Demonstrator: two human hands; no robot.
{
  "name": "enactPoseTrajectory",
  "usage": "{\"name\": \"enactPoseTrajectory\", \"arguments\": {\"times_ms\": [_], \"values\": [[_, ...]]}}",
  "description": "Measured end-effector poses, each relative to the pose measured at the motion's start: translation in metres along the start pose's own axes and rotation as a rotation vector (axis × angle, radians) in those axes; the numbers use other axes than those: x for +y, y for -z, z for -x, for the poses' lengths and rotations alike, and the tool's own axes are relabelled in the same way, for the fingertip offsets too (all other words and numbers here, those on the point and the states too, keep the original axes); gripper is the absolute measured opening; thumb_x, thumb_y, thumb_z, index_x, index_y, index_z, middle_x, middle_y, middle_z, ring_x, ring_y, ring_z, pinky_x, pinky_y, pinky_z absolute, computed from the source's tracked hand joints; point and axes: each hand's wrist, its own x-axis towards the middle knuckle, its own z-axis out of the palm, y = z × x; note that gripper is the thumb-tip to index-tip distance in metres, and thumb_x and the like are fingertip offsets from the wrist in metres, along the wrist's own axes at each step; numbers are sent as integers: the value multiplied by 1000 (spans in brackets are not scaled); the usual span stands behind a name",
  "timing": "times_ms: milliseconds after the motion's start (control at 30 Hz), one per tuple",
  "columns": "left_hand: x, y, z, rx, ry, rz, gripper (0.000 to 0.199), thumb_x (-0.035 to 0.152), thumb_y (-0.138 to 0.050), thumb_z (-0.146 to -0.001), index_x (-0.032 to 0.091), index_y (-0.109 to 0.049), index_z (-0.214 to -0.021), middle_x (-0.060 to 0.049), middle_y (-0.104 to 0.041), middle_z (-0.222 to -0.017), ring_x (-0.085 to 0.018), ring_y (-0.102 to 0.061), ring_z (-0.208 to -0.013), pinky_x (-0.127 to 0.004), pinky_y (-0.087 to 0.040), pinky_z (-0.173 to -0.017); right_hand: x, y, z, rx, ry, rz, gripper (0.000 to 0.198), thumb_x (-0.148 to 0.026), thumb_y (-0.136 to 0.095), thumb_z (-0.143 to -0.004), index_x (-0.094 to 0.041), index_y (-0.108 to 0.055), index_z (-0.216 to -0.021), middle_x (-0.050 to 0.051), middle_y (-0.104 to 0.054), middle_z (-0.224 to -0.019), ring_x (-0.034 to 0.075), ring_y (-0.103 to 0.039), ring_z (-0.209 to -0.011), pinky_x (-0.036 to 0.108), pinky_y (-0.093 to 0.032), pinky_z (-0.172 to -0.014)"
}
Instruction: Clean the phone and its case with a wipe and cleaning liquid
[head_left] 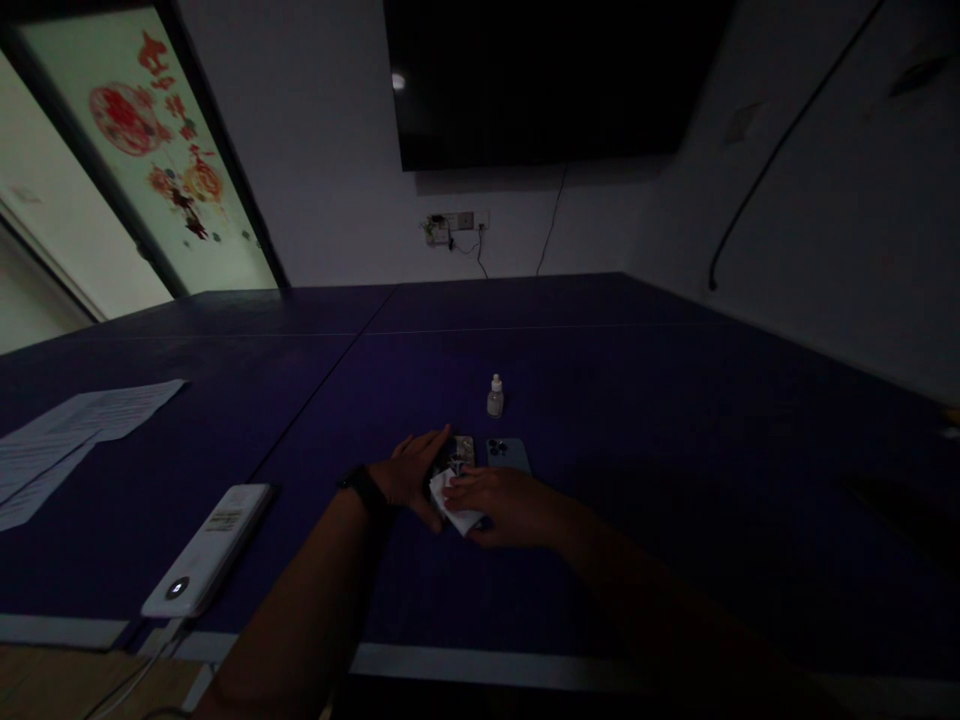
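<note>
A phone in a patterned case [466, 446] lies on the dark blue table, partly hidden by my hands and a white tissue. My left hand [409, 474], with a dark band on its wrist, braces the phone's left side, thumb near the lower end and fingers toward the top. Folded under the fingers of my right hand [514, 507], the white tissue [455, 508] presses on the phone's face. Just right of it lies a blue phone [510, 455] with its camera lenses up, its lower part behind my right hand. A small clear dropper bottle [495, 400] stands upright beyond both phones.
On the left rests a white power bank [214, 550] with a lit display and a cable at its near end. Printed sheets [90, 425] lie farther left on the blue table [300, 600]. A wall-mounted screen [555, 80] hangs above wall sockets [454, 225].
</note>
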Motion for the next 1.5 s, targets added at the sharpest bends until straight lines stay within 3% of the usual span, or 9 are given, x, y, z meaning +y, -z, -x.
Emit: {"name": "enactPoseTrajectory", "arguments": {"times_ms": [400, 500, 567, 633, 733, 833, 933, 1200, 1500], "values": [[-3, -2, -2, -2, 20, -18, 167, 77, -84, -37, 20, 10, -162, -23, -7, -169, -41, -6, -156, -60, -1, -123, 0, -2, -1, -3, 15, -31, 41, -18, -67, -83, -23, -72, -123, 7, -64, -140, 23, -57, -134, 42, -31, -123], [-3, -2, -2, -5, 14, -24, 165, 78, -83, -39, 20, 11, -162, -23, -6, -169, -41, -5, -156, -61, -1, -123, 8, 2, 2, 68, -15, -130, 38, -16, -63, -86, -25, -73, -121, 4, -71, -130, 20, -64, -124, 39, -41, -116], [-4, -2, -1, -5, -5, -18, 164, 80, -81, -40, 21, 11, -162, -23, -5, -169, -43, -5, -156, -63, -2, -122, 22, 8, 7, 219, -135, -194, 34, -20, -60, -90, -25, -74, -121, 4, -76, -118, 19, -71, -108, 32, -54, -98], [-6, -2, -1, 9, -28, -10, 163, 81, -81, -40, 23, 10, -162, -23, -5, -169, -44, -6, -155, -65, -2, -121, 43, 18, 15, 471, -408, -153, 29, -29, -58, -94, -24, -76, -115, 2, -79, -104, 19, -74, -91, 29, -58, -82], [-8, -3, -2, 31, -45, -12, 163, 82, -82, -39, 24, 9, -162, -23, -7, -169, -45, -7, -155, -65, -1, -121, 79, 32, 29, 670, -631, -40, 49, -31, -28, -105, -16, -69, -129, 10, -76, -114, 26, -72, -102, 40, -59, -88], [-10, -4, -3, 23, -45, -19, 163, 83, -81, -38, 25, 8, -162, -23, -7, -169, -45, -7, -155, -65, -1, -121, 104, 38, 38, 756, -745, 80, 51, -27, -25, -105, -17, -58, -142, 13, -65, -137, 29, -60, -126, 50, -48, -107], [-10, -5, -3, 20, -31, -19, 164, 84, -80, -37, 24, 7, -163, -23, -8, -169, -45, -8, -155, -65, -3, -122, 116, 31, 37, 684, -756, 154, 44, -22, -37, -101, -15, -63, -137, 15, -60, -143, 29, -56, -132, 50, -40, -116], [-12, -5, -3, 24, -32, -22, 163, 83, -81, -39, 24, 9, -162, -23, -8, -169, -43, -7, -155, -64, -2, -122, 121, 11, 29, 381, -698, 205, 37, -17, -49, -96, -20, -71, -125, 9, -65, -139, 27, -60, -126, 44, -44, -112], [-16, -6, -3, 34, -50, -24, 162, 81, -83, -40, 28, 9, -162, -22, -7, -169, -45, -7, -155, -66, -3, -120, 119, 10, 33, 382, -728, 180, 43, -21, -52, -95, -20, -64, -136, 10, -61, -143, 28, -56, -131, 43, -43, -111]]}}
